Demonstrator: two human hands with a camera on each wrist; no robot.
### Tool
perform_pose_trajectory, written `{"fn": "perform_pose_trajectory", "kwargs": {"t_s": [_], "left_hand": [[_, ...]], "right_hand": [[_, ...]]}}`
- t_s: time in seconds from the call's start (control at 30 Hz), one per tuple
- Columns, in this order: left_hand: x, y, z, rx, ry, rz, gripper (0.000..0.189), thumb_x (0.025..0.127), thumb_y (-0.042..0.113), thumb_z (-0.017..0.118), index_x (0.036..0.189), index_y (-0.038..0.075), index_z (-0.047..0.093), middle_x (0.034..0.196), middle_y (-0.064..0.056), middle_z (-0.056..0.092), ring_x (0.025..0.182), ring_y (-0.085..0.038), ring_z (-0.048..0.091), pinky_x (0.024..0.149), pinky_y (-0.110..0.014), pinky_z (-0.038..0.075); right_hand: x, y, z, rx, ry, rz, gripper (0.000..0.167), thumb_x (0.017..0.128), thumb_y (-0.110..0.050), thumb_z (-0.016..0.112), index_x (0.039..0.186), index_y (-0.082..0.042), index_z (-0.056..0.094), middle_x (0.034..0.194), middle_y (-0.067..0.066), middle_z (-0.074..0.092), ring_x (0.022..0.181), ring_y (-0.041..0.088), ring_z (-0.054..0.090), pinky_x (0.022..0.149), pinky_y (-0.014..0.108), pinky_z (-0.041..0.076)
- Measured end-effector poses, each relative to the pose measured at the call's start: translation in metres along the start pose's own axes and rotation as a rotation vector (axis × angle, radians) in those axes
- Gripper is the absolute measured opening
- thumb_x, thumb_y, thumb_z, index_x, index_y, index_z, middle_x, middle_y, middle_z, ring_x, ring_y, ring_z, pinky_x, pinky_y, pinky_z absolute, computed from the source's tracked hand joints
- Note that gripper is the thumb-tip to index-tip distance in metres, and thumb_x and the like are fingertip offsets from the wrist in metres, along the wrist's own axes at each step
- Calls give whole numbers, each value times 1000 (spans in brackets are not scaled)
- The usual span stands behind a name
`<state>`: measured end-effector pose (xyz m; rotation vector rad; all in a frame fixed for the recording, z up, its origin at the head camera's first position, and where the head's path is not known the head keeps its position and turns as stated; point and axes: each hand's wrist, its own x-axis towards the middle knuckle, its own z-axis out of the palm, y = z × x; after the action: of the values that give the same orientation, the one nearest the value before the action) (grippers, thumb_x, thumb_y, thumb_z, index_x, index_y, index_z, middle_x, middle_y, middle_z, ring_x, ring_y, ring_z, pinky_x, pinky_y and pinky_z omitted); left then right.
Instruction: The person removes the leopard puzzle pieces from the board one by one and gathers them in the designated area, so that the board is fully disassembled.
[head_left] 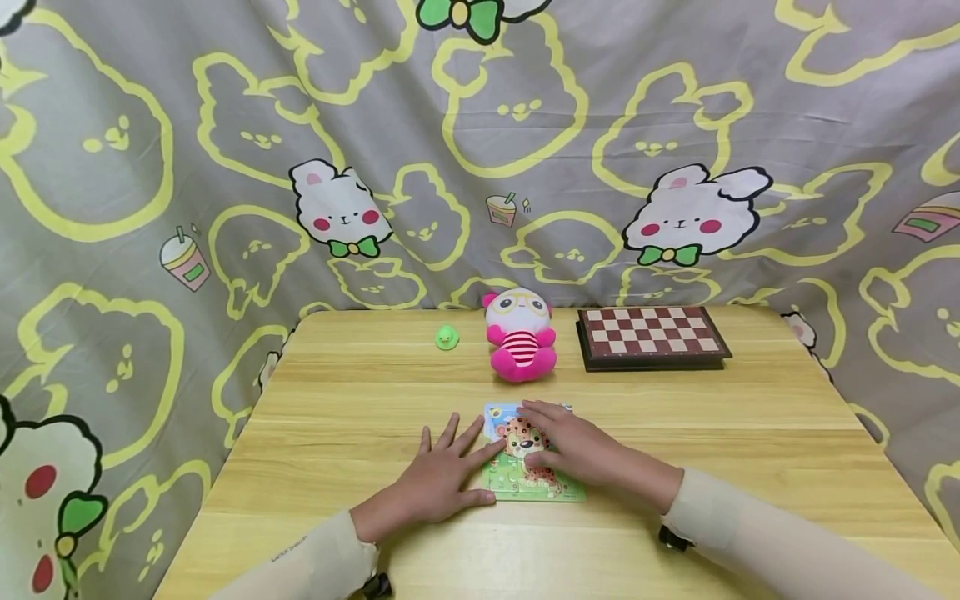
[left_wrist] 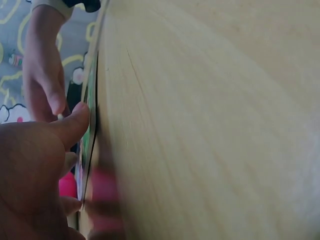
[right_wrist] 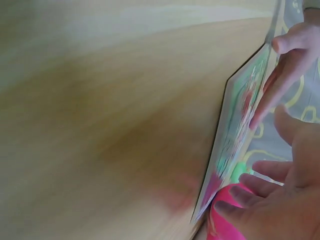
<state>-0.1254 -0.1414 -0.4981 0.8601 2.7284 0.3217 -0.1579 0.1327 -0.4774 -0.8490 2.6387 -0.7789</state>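
A small jigsaw puzzle (head_left: 501, 479) with a spotted leopard cub on green grass lies flat on the wooden table. My left hand (head_left: 438, 479) is spread at its left side, fingers straight, thumb and forefinger touching the puzzle's left edge. Over the upper right of the puzzle, my right hand (head_left: 577, 446) reaches with extended fingers and hides part of the picture. In the right wrist view, the fingers of the right hand (right_wrist: 300, 175) are apart and grip nothing; the puzzle (right_wrist: 235, 120) shows edge-on beside them. The left wrist view shows the left thumb (left_wrist: 77, 122) at the puzzle's edge.
Behind the puzzle sits a pink and white plush toy (head_left: 521, 337) with a striped belly. To its left is a small green duck toy (head_left: 447, 337). A brown checkered board box (head_left: 652, 337) lies at the back right. A patterned grey curtain (head_left: 420, 100) hangs behind the table (head_left: 337, 417).
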Motion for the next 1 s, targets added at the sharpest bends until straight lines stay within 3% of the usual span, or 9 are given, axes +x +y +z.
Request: {"fn": "perform_pose_trajectory", "kwargs": {"t_s": [0.27,0.63,0.8,1.0], "left_hand": [[0,1,0,-2,-4,5,75,95,72,50,162,45,27,174,-5,10,156,-49,5,110,-83,14],[1,-1,1,-14,4,7,75,96,72,49,162,44,28,174,-3,9,156,-48,6,110,-83,15],[1,-1,2,-12,3,11,75,96,73,48,162,44,27,174,-4,10,156,-48,5,109,-83,15],[1,-1,2,0,6,13,75,96,73,48,162,46,25,174,-4,10,156,-49,6,109,-83,16]], "right_hand": [[13,-10,4,-9,25,-45,58,102,-28,67,153,-6,49,157,13,46,145,35,43,116,57,37],[30,-11,13,-19,68,-108,49,98,-16,72,143,-3,58,140,13,59,131,33,54,108,52,47],[39,-5,17,12,86,-58,50,93,-12,77,140,-6,62,135,10,60,127,31,53,106,52,47],[51,-2,17,99,41,25,49,88,-10,80,135,-12,65,132,8,57,125,28,51,106,52,46]]}}
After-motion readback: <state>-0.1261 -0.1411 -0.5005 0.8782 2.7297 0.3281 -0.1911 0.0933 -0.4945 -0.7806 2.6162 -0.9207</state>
